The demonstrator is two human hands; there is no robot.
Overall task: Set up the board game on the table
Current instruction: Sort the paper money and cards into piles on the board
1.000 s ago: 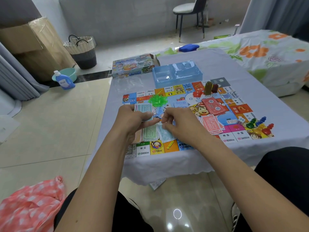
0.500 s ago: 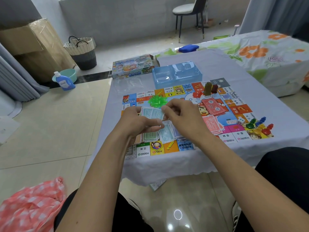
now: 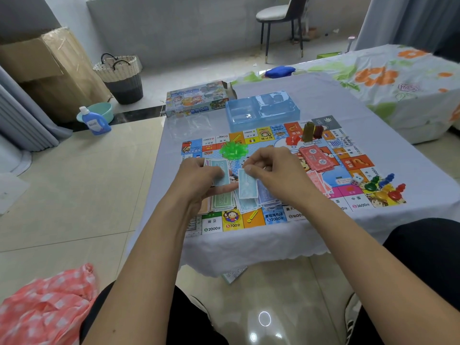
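Near the surface's [image 3: 323, 100] front edge, the left hand [image 3: 199, 180] grips a wad of banknotes [image 3: 220, 171]; the right hand [image 3: 273, 175] pinches one blue note [image 3: 247, 186].

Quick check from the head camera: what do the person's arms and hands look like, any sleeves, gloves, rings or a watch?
Both forearms are bare right up to the frame's lower edge, with no sleeves showing. The left hand and right hand wear no gloves, and no watch, bracelet or ring is visible. Dark trousers cover both knees.

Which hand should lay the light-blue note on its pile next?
Right hand: it pinches the light-blue note directly above the blue pile. The left hand holds the remaining notes.
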